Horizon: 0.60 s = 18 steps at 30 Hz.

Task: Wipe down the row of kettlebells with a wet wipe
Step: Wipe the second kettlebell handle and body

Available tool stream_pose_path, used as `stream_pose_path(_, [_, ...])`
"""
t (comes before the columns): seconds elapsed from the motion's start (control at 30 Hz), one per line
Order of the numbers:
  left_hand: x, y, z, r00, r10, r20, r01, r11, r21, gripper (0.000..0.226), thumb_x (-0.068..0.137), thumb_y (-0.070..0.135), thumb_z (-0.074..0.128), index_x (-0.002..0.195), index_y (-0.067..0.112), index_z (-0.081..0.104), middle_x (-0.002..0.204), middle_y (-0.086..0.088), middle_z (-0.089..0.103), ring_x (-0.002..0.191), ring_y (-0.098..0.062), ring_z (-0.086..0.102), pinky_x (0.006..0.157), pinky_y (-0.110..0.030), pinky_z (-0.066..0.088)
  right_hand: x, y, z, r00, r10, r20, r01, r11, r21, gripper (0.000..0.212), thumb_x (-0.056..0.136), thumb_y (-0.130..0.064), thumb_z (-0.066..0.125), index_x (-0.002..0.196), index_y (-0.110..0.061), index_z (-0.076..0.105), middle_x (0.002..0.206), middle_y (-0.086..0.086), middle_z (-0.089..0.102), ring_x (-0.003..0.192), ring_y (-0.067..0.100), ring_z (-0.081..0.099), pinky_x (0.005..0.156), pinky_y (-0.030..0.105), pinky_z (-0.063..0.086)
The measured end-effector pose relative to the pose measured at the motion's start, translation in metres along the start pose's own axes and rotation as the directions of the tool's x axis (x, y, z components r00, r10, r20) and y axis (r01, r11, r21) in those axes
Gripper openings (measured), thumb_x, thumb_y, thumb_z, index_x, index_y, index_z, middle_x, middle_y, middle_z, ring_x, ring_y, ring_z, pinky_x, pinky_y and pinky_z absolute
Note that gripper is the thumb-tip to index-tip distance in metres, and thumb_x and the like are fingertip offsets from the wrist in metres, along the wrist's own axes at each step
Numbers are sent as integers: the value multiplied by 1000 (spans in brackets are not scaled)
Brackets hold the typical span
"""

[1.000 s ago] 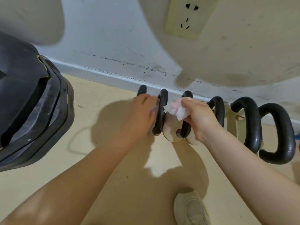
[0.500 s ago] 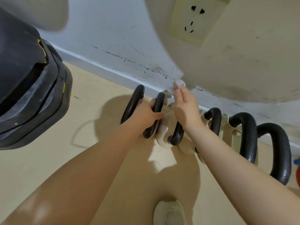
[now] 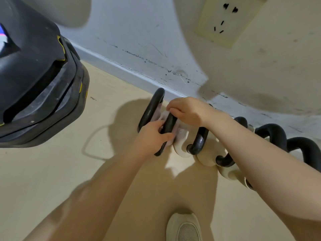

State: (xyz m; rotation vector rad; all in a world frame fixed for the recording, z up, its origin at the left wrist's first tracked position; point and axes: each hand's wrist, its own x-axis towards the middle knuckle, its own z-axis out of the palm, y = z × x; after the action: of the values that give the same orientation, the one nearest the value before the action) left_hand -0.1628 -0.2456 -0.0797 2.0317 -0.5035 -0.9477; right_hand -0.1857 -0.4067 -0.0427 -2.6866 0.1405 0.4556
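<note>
A row of cream kettlebells with black handles stands on the floor along the wall, from the leftmost one (image 3: 151, 108) to the rightmost (image 3: 311, 148). My left hand (image 3: 152, 136) grips the black handle of the second kettlebell (image 3: 169, 126). My right hand (image 3: 186, 110) is curled over the top of that same handle and presses a crumpled white wet wipe (image 3: 164, 115) against it. The wipe is mostly hidden under my fingers. The third kettlebell (image 3: 199, 140) stands just right of my hands.
A big black piece of gym equipment (image 3: 38, 80) fills the left side. The wall's baseboard (image 3: 121, 68) runs behind the row, with a power socket (image 3: 224, 21) above. My shoe (image 3: 184, 226) stands on the beige floor (image 3: 52, 171) near the bottom edge.
My right hand came down from the wall behind the row and moved left onto the second kettlebell's handle with the wipe. My left hand kept its grip on that handle.
</note>
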Motion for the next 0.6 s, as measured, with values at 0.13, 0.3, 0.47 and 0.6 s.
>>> stream_pose_path(0.13, [-3,-1,0,1000,14,-7,-15,999,-37,7,82,21,64,87,17,62,63,8,53,60,-8,52,59,-21,39,-6,-9,11,972,-232,24,232,972,29,42,94,-27,30,106,-11,67,111,2,66,114,20,52,106,33,31])
stream_pose_path(0.3, [2,0,-1,1000,-1,4,1,999,-54,16,82,23,64,90,9,65,67,-1,60,68,-19,58,70,-34,49,-5,-11,11,993,-114,-9,114,985,130,41,89,-39,30,96,-19,64,97,-6,60,96,9,45,97,33,38])
stream_pose_path(0.47, [7,2,1,1000,-2,-1,2,1000,28,26,82,30,64,81,4,63,72,-12,63,69,-23,60,68,-33,48,6,-9,11,993,121,2,-111,904,414,36,98,-36,27,85,-21,58,85,-9,55,89,14,49,94,32,40])
stream_pose_path(0.6, [8,5,2,1000,16,8,-16,998,54,17,84,32,62,79,15,63,73,-5,63,70,-19,60,65,-27,46,14,-10,22,890,455,37,-334,593,733,38,101,-31,31,115,-10,59,112,8,61,106,22,54,97,33,36])
